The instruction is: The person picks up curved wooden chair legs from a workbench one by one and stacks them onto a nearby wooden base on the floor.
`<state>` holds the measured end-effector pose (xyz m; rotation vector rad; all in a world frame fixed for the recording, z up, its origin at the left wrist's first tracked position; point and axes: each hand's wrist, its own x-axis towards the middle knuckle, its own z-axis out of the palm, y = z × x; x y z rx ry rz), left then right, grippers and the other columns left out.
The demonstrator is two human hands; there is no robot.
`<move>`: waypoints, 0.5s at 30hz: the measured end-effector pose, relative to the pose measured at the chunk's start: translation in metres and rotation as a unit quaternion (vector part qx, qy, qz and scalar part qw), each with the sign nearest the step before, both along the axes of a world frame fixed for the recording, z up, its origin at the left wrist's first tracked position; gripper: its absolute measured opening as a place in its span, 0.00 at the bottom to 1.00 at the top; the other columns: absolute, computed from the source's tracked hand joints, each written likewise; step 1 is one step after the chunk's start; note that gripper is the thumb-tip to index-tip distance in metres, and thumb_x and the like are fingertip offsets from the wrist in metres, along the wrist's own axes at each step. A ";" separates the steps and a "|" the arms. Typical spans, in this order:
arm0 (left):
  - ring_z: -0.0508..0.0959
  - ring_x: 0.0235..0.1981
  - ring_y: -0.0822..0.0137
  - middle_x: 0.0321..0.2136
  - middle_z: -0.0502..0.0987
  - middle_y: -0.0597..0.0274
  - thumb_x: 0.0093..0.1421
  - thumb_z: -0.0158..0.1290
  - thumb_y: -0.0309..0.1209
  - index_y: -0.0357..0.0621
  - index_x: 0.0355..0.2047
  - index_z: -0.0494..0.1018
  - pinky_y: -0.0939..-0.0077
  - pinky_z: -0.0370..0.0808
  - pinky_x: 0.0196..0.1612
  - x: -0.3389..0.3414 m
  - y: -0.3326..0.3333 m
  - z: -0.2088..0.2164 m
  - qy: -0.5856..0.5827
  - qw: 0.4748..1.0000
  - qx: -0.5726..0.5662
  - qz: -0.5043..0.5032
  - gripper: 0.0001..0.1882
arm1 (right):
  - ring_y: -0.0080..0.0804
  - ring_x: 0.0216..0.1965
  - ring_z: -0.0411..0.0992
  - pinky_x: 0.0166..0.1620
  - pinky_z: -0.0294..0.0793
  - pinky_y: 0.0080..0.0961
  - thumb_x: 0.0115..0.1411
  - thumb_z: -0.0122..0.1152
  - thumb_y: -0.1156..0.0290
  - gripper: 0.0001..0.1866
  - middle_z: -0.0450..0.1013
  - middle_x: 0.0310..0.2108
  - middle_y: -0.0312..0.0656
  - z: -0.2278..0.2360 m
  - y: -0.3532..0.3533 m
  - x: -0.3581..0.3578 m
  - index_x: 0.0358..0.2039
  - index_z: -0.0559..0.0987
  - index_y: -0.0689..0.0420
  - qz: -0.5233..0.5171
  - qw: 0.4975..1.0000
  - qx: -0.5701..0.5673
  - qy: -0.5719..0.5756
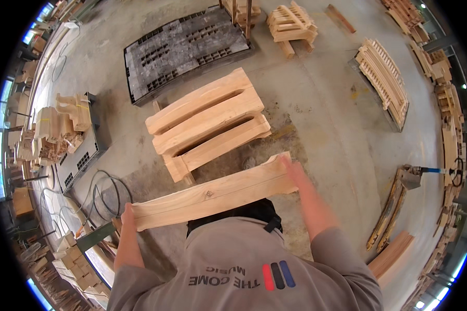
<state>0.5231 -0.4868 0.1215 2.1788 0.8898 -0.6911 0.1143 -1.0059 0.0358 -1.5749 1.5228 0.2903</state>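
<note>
A long, slightly curved wooden board (207, 194) with a dark knot is held across the front of my body. My left hand (128, 213) grips its left end, and my right hand (293, 168), a little blurred, is closed round its right end. Just beyond it, a stack of similar shaped boards (207, 116) lies on crosswise wooden pieces, with gaps between the boards. The held board is apart from that stack, its right end higher in view than its left. Fingers of both hands are partly hidden by the board.
A black plastic pallet (187, 49) lies beyond the stack. Cut wooden pieces (62, 124) stand on another pallet at left, near looped cables (106, 194). A wood stack (293, 26) sits far off, slatted parts (384, 78) at right, and a pallet jack (394, 207) nearer.
</note>
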 end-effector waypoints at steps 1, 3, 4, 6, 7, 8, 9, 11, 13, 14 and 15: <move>0.74 0.41 0.55 0.42 0.74 0.52 0.48 0.53 0.54 0.37 0.44 0.74 0.57 0.71 0.42 -0.012 -0.018 0.009 0.005 1.000 0.018 0.021 0.33 | 0.46 0.43 0.73 0.47 0.68 0.40 0.49 0.52 0.29 0.51 0.74 0.39 0.60 0.028 -0.023 0.027 0.49 0.72 0.70 -0.013 1.000 0.027 0.009; 0.74 0.41 0.55 0.43 0.74 0.53 0.48 0.53 0.54 0.37 0.44 0.74 0.56 0.71 0.42 -0.011 -0.037 -0.009 0.006 0.999 -0.020 0.040 0.33 | 0.46 0.46 0.72 0.49 0.68 0.39 0.49 0.52 0.29 0.50 0.74 0.42 0.59 0.025 -0.072 0.049 0.50 0.73 0.70 0.006 0.998 0.066 0.000; 0.74 0.41 0.55 0.43 0.73 0.53 0.48 0.53 0.54 0.37 0.44 0.74 0.56 0.71 0.42 -0.010 -0.046 -0.023 0.009 0.998 -0.039 0.049 0.33 | 0.47 0.47 0.72 0.50 0.67 0.39 0.48 0.53 0.29 0.50 0.73 0.43 0.59 0.017 -0.092 0.055 0.50 0.73 0.70 0.014 0.996 0.086 -0.001; 0.74 0.42 0.55 0.44 0.73 0.54 0.48 0.53 0.54 0.37 0.45 0.73 0.56 0.71 0.43 0.001 -0.074 -0.053 0.023 0.997 -0.056 0.057 0.34 | 0.48 0.43 0.74 0.45 0.70 0.38 0.50 0.54 0.33 0.45 0.74 0.42 0.60 -0.022 -0.124 0.059 0.45 0.76 0.70 0.070 0.996 -0.040 -0.038; 0.74 0.43 0.56 0.44 0.73 0.54 0.48 0.53 0.55 0.37 0.46 0.73 0.56 0.71 0.44 0.003 -0.083 -0.070 0.029 0.996 -0.062 0.064 0.35 | 0.47 0.41 0.74 0.44 0.70 0.38 0.51 0.56 0.34 0.43 0.74 0.41 0.59 -0.037 -0.135 0.065 0.43 0.76 0.70 0.062 0.996 -0.046 -0.042; 0.74 0.43 0.56 0.44 0.73 0.55 0.49 0.53 0.55 0.38 0.47 0.73 0.58 0.71 0.45 0.006 -0.094 -0.085 0.031 0.996 -0.041 0.072 0.35 | 0.46 0.40 0.75 0.43 0.71 0.37 0.51 0.57 0.35 0.42 0.75 0.41 0.58 -0.047 -0.145 0.079 0.42 0.77 0.70 0.057 0.996 -0.053 -0.047; 0.74 0.42 0.57 0.43 0.73 0.56 0.49 0.53 0.55 0.39 0.48 0.72 0.60 0.71 0.45 0.007 -0.105 -0.101 0.033 0.996 -0.020 0.080 0.35 | 0.43 0.40 0.75 0.44 0.71 0.35 0.51 0.58 0.36 0.41 0.75 0.40 0.56 -0.056 -0.157 0.094 0.42 0.77 0.70 0.012 0.999 -0.008 -0.037; 0.74 0.43 0.58 0.44 0.73 0.56 0.51 0.52 0.56 0.39 0.49 0.71 0.61 0.71 0.47 0.021 -0.120 -0.144 0.026 0.995 -0.020 0.091 0.35 | 0.38 0.42 0.73 0.46 0.70 0.33 0.51 0.58 0.37 0.42 0.75 0.41 0.53 -0.067 -0.175 0.136 0.44 0.77 0.69 -0.028 0.998 0.038 -0.028; 0.74 0.45 0.56 0.46 0.73 0.55 0.52 0.52 0.57 0.37 0.50 0.70 0.59 0.70 0.48 0.028 -0.120 -0.181 0.020 0.994 -0.048 0.101 0.37 | 0.34 0.46 0.70 0.51 0.67 0.31 0.51 0.56 0.35 0.44 0.74 0.43 0.50 -0.081 -0.177 0.156 0.48 0.75 0.69 -0.020 0.998 0.053 -0.019; 0.74 0.45 0.57 0.47 0.73 0.55 0.52 0.51 0.57 0.37 0.51 0.70 0.60 0.70 0.48 0.036 -0.134 -0.196 0.033 0.994 -0.047 0.090 0.37 | 0.34 0.46 0.70 0.51 0.67 0.31 0.51 0.57 0.36 0.43 0.74 0.43 0.49 -0.101 -0.184 0.155 0.48 0.75 0.69 -0.033 0.997 0.062 -0.025; 0.74 0.45 0.57 0.47 0.73 0.55 0.53 0.51 0.57 0.37 0.51 0.70 0.61 0.70 0.49 0.045 -0.145 -0.209 0.046 0.995 -0.047 0.080 0.37 | 0.33 0.46 0.70 0.51 0.67 0.31 0.51 0.57 0.36 0.43 0.74 0.44 0.48 -0.121 -0.191 0.154 0.48 0.75 0.69 -0.046 0.996 0.072 -0.032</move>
